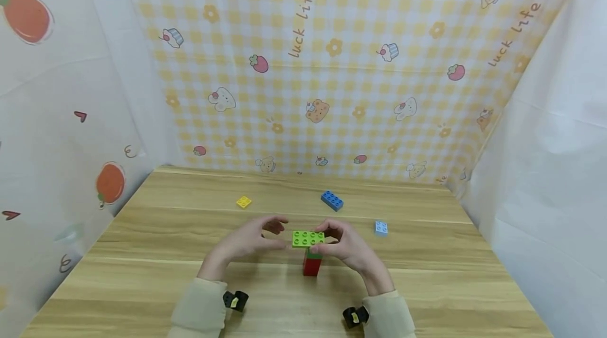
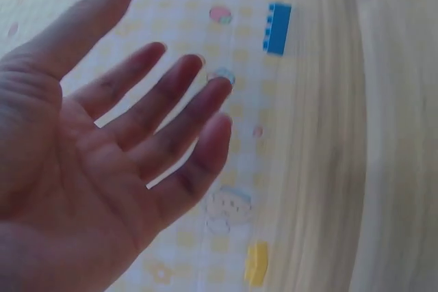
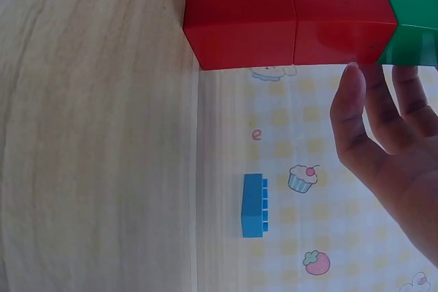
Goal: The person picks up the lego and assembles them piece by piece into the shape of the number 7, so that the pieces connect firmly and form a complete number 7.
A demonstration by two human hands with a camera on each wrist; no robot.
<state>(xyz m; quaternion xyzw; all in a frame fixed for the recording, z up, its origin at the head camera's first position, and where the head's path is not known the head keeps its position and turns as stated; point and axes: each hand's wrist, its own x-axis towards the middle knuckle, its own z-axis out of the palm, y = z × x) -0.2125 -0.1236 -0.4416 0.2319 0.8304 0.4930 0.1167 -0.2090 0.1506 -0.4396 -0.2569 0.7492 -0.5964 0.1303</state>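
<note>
Bright green brick (image 1: 303,239) is at the top of the tower (image 1: 311,267). Our right hand (image 1: 348,243) pinches its right end; our left hand (image 1: 248,238), just beside, holds nothing. We think it's light and hard, best held by its sides.

The red blocks (image 3: 239,22) and the green block (image 3: 416,18) look like hard plastic, smooth and glossy with soft pale sheens on their faces, and the lime-green brick (image 1: 303,238), blue brick (image 1: 332,200), pale blue brick (image 1: 381,228) and yellow brick (image 1: 244,201) look like smooth plastic too, with moulded studs. The table (image 1: 142,254) has a smooth wood-grain surface with a faint sheen. Behind it the checked backdrop (image 1: 351,85) looks like thin printed cloth, lightly creased and matt, while the beige sleeves (image 1: 198,306) are soft, matt fabric.
</note>
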